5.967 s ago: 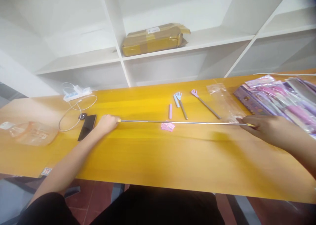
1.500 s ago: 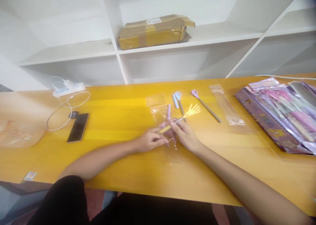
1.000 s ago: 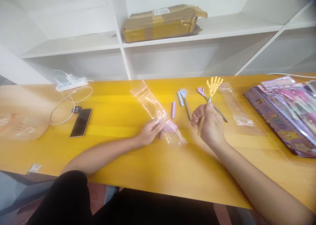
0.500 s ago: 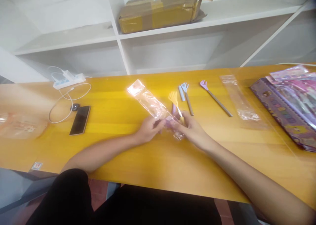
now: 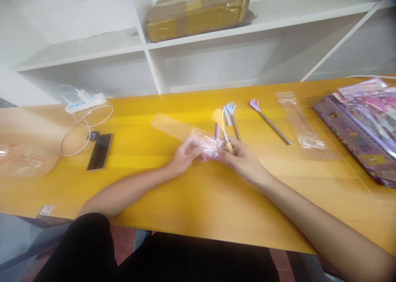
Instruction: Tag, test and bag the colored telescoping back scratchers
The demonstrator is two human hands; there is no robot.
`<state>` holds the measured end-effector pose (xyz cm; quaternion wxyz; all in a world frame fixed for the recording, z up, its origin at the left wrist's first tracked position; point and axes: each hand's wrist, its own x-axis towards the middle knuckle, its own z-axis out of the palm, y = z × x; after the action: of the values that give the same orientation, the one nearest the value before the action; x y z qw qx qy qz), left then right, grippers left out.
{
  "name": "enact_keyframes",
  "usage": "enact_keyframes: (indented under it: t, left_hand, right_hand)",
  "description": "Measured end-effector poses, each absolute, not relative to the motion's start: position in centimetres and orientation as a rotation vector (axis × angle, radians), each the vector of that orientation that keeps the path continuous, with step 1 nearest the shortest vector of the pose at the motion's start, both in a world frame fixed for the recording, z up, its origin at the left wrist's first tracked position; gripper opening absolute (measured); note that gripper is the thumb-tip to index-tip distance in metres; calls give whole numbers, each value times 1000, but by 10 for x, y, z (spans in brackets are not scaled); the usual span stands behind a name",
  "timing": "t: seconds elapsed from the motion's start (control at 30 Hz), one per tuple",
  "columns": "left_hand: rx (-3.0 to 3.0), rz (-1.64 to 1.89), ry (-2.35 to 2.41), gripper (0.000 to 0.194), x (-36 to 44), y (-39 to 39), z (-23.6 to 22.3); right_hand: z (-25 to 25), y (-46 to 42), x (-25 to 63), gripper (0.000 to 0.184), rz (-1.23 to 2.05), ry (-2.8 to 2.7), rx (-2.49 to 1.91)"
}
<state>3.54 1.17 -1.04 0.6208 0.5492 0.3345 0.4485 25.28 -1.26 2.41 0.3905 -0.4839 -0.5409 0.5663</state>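
Note:
My left hand (image 5: 185, 154) is closed on a clear plastic bag (image 5: 176, 128), whose crumpled end bunches between both hands. Closed fingers of my right hand (image 5: 243, 156) hold a yellow back scratcher (image 5: 219, 119) by its short metal neck and yellow handle, its claw pointing away from me. They also seem to touch the bag's crumpled end. Just beyond lie a purple tube (image 5: 217, 131), a light blue tube (image 5: 227, 116) and a blue back scratcher (image 5: 233, 116), its lower end by my right hand. Farther right rests a purple back scratcher (image 5: 270, 122) with its metal rod extended.
Another clear bag (image 5: 298, 121) lies flat at right, beside a purple patterned pouch (image 5: 352, 139) with packaged items. At left are a phone (image 5: 100, 152), a white cable, a power strip (image 5: 86, 102) and an orange plastic bag (image 5: 27, 160). Shelves behind hold a taped carton (image 5: 198, 16).
The bag's far end has swung lower and to the left, and it now looks blurred. More crumpled plastic shows between my hands. The yellow back scratcher has shifted slightly.

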Motion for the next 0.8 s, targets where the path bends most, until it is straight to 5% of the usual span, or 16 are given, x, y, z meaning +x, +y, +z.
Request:
enact_keyframes:
  t: [0.17,0.4,0.8]
  left_hand:
    - [1294,926,729,39,39,7,-11]
    - [1188,1196,921,41,38,16,-19]
    - [1148,1356,974,44,37,20,-14]
  right_hand:
    - [19,-11,252,36,1316,-1586,-1222]
    - [15,-9,263,32,567,-1884,-1317]
    - [28,-22,263,47,467,-2356,-1365]
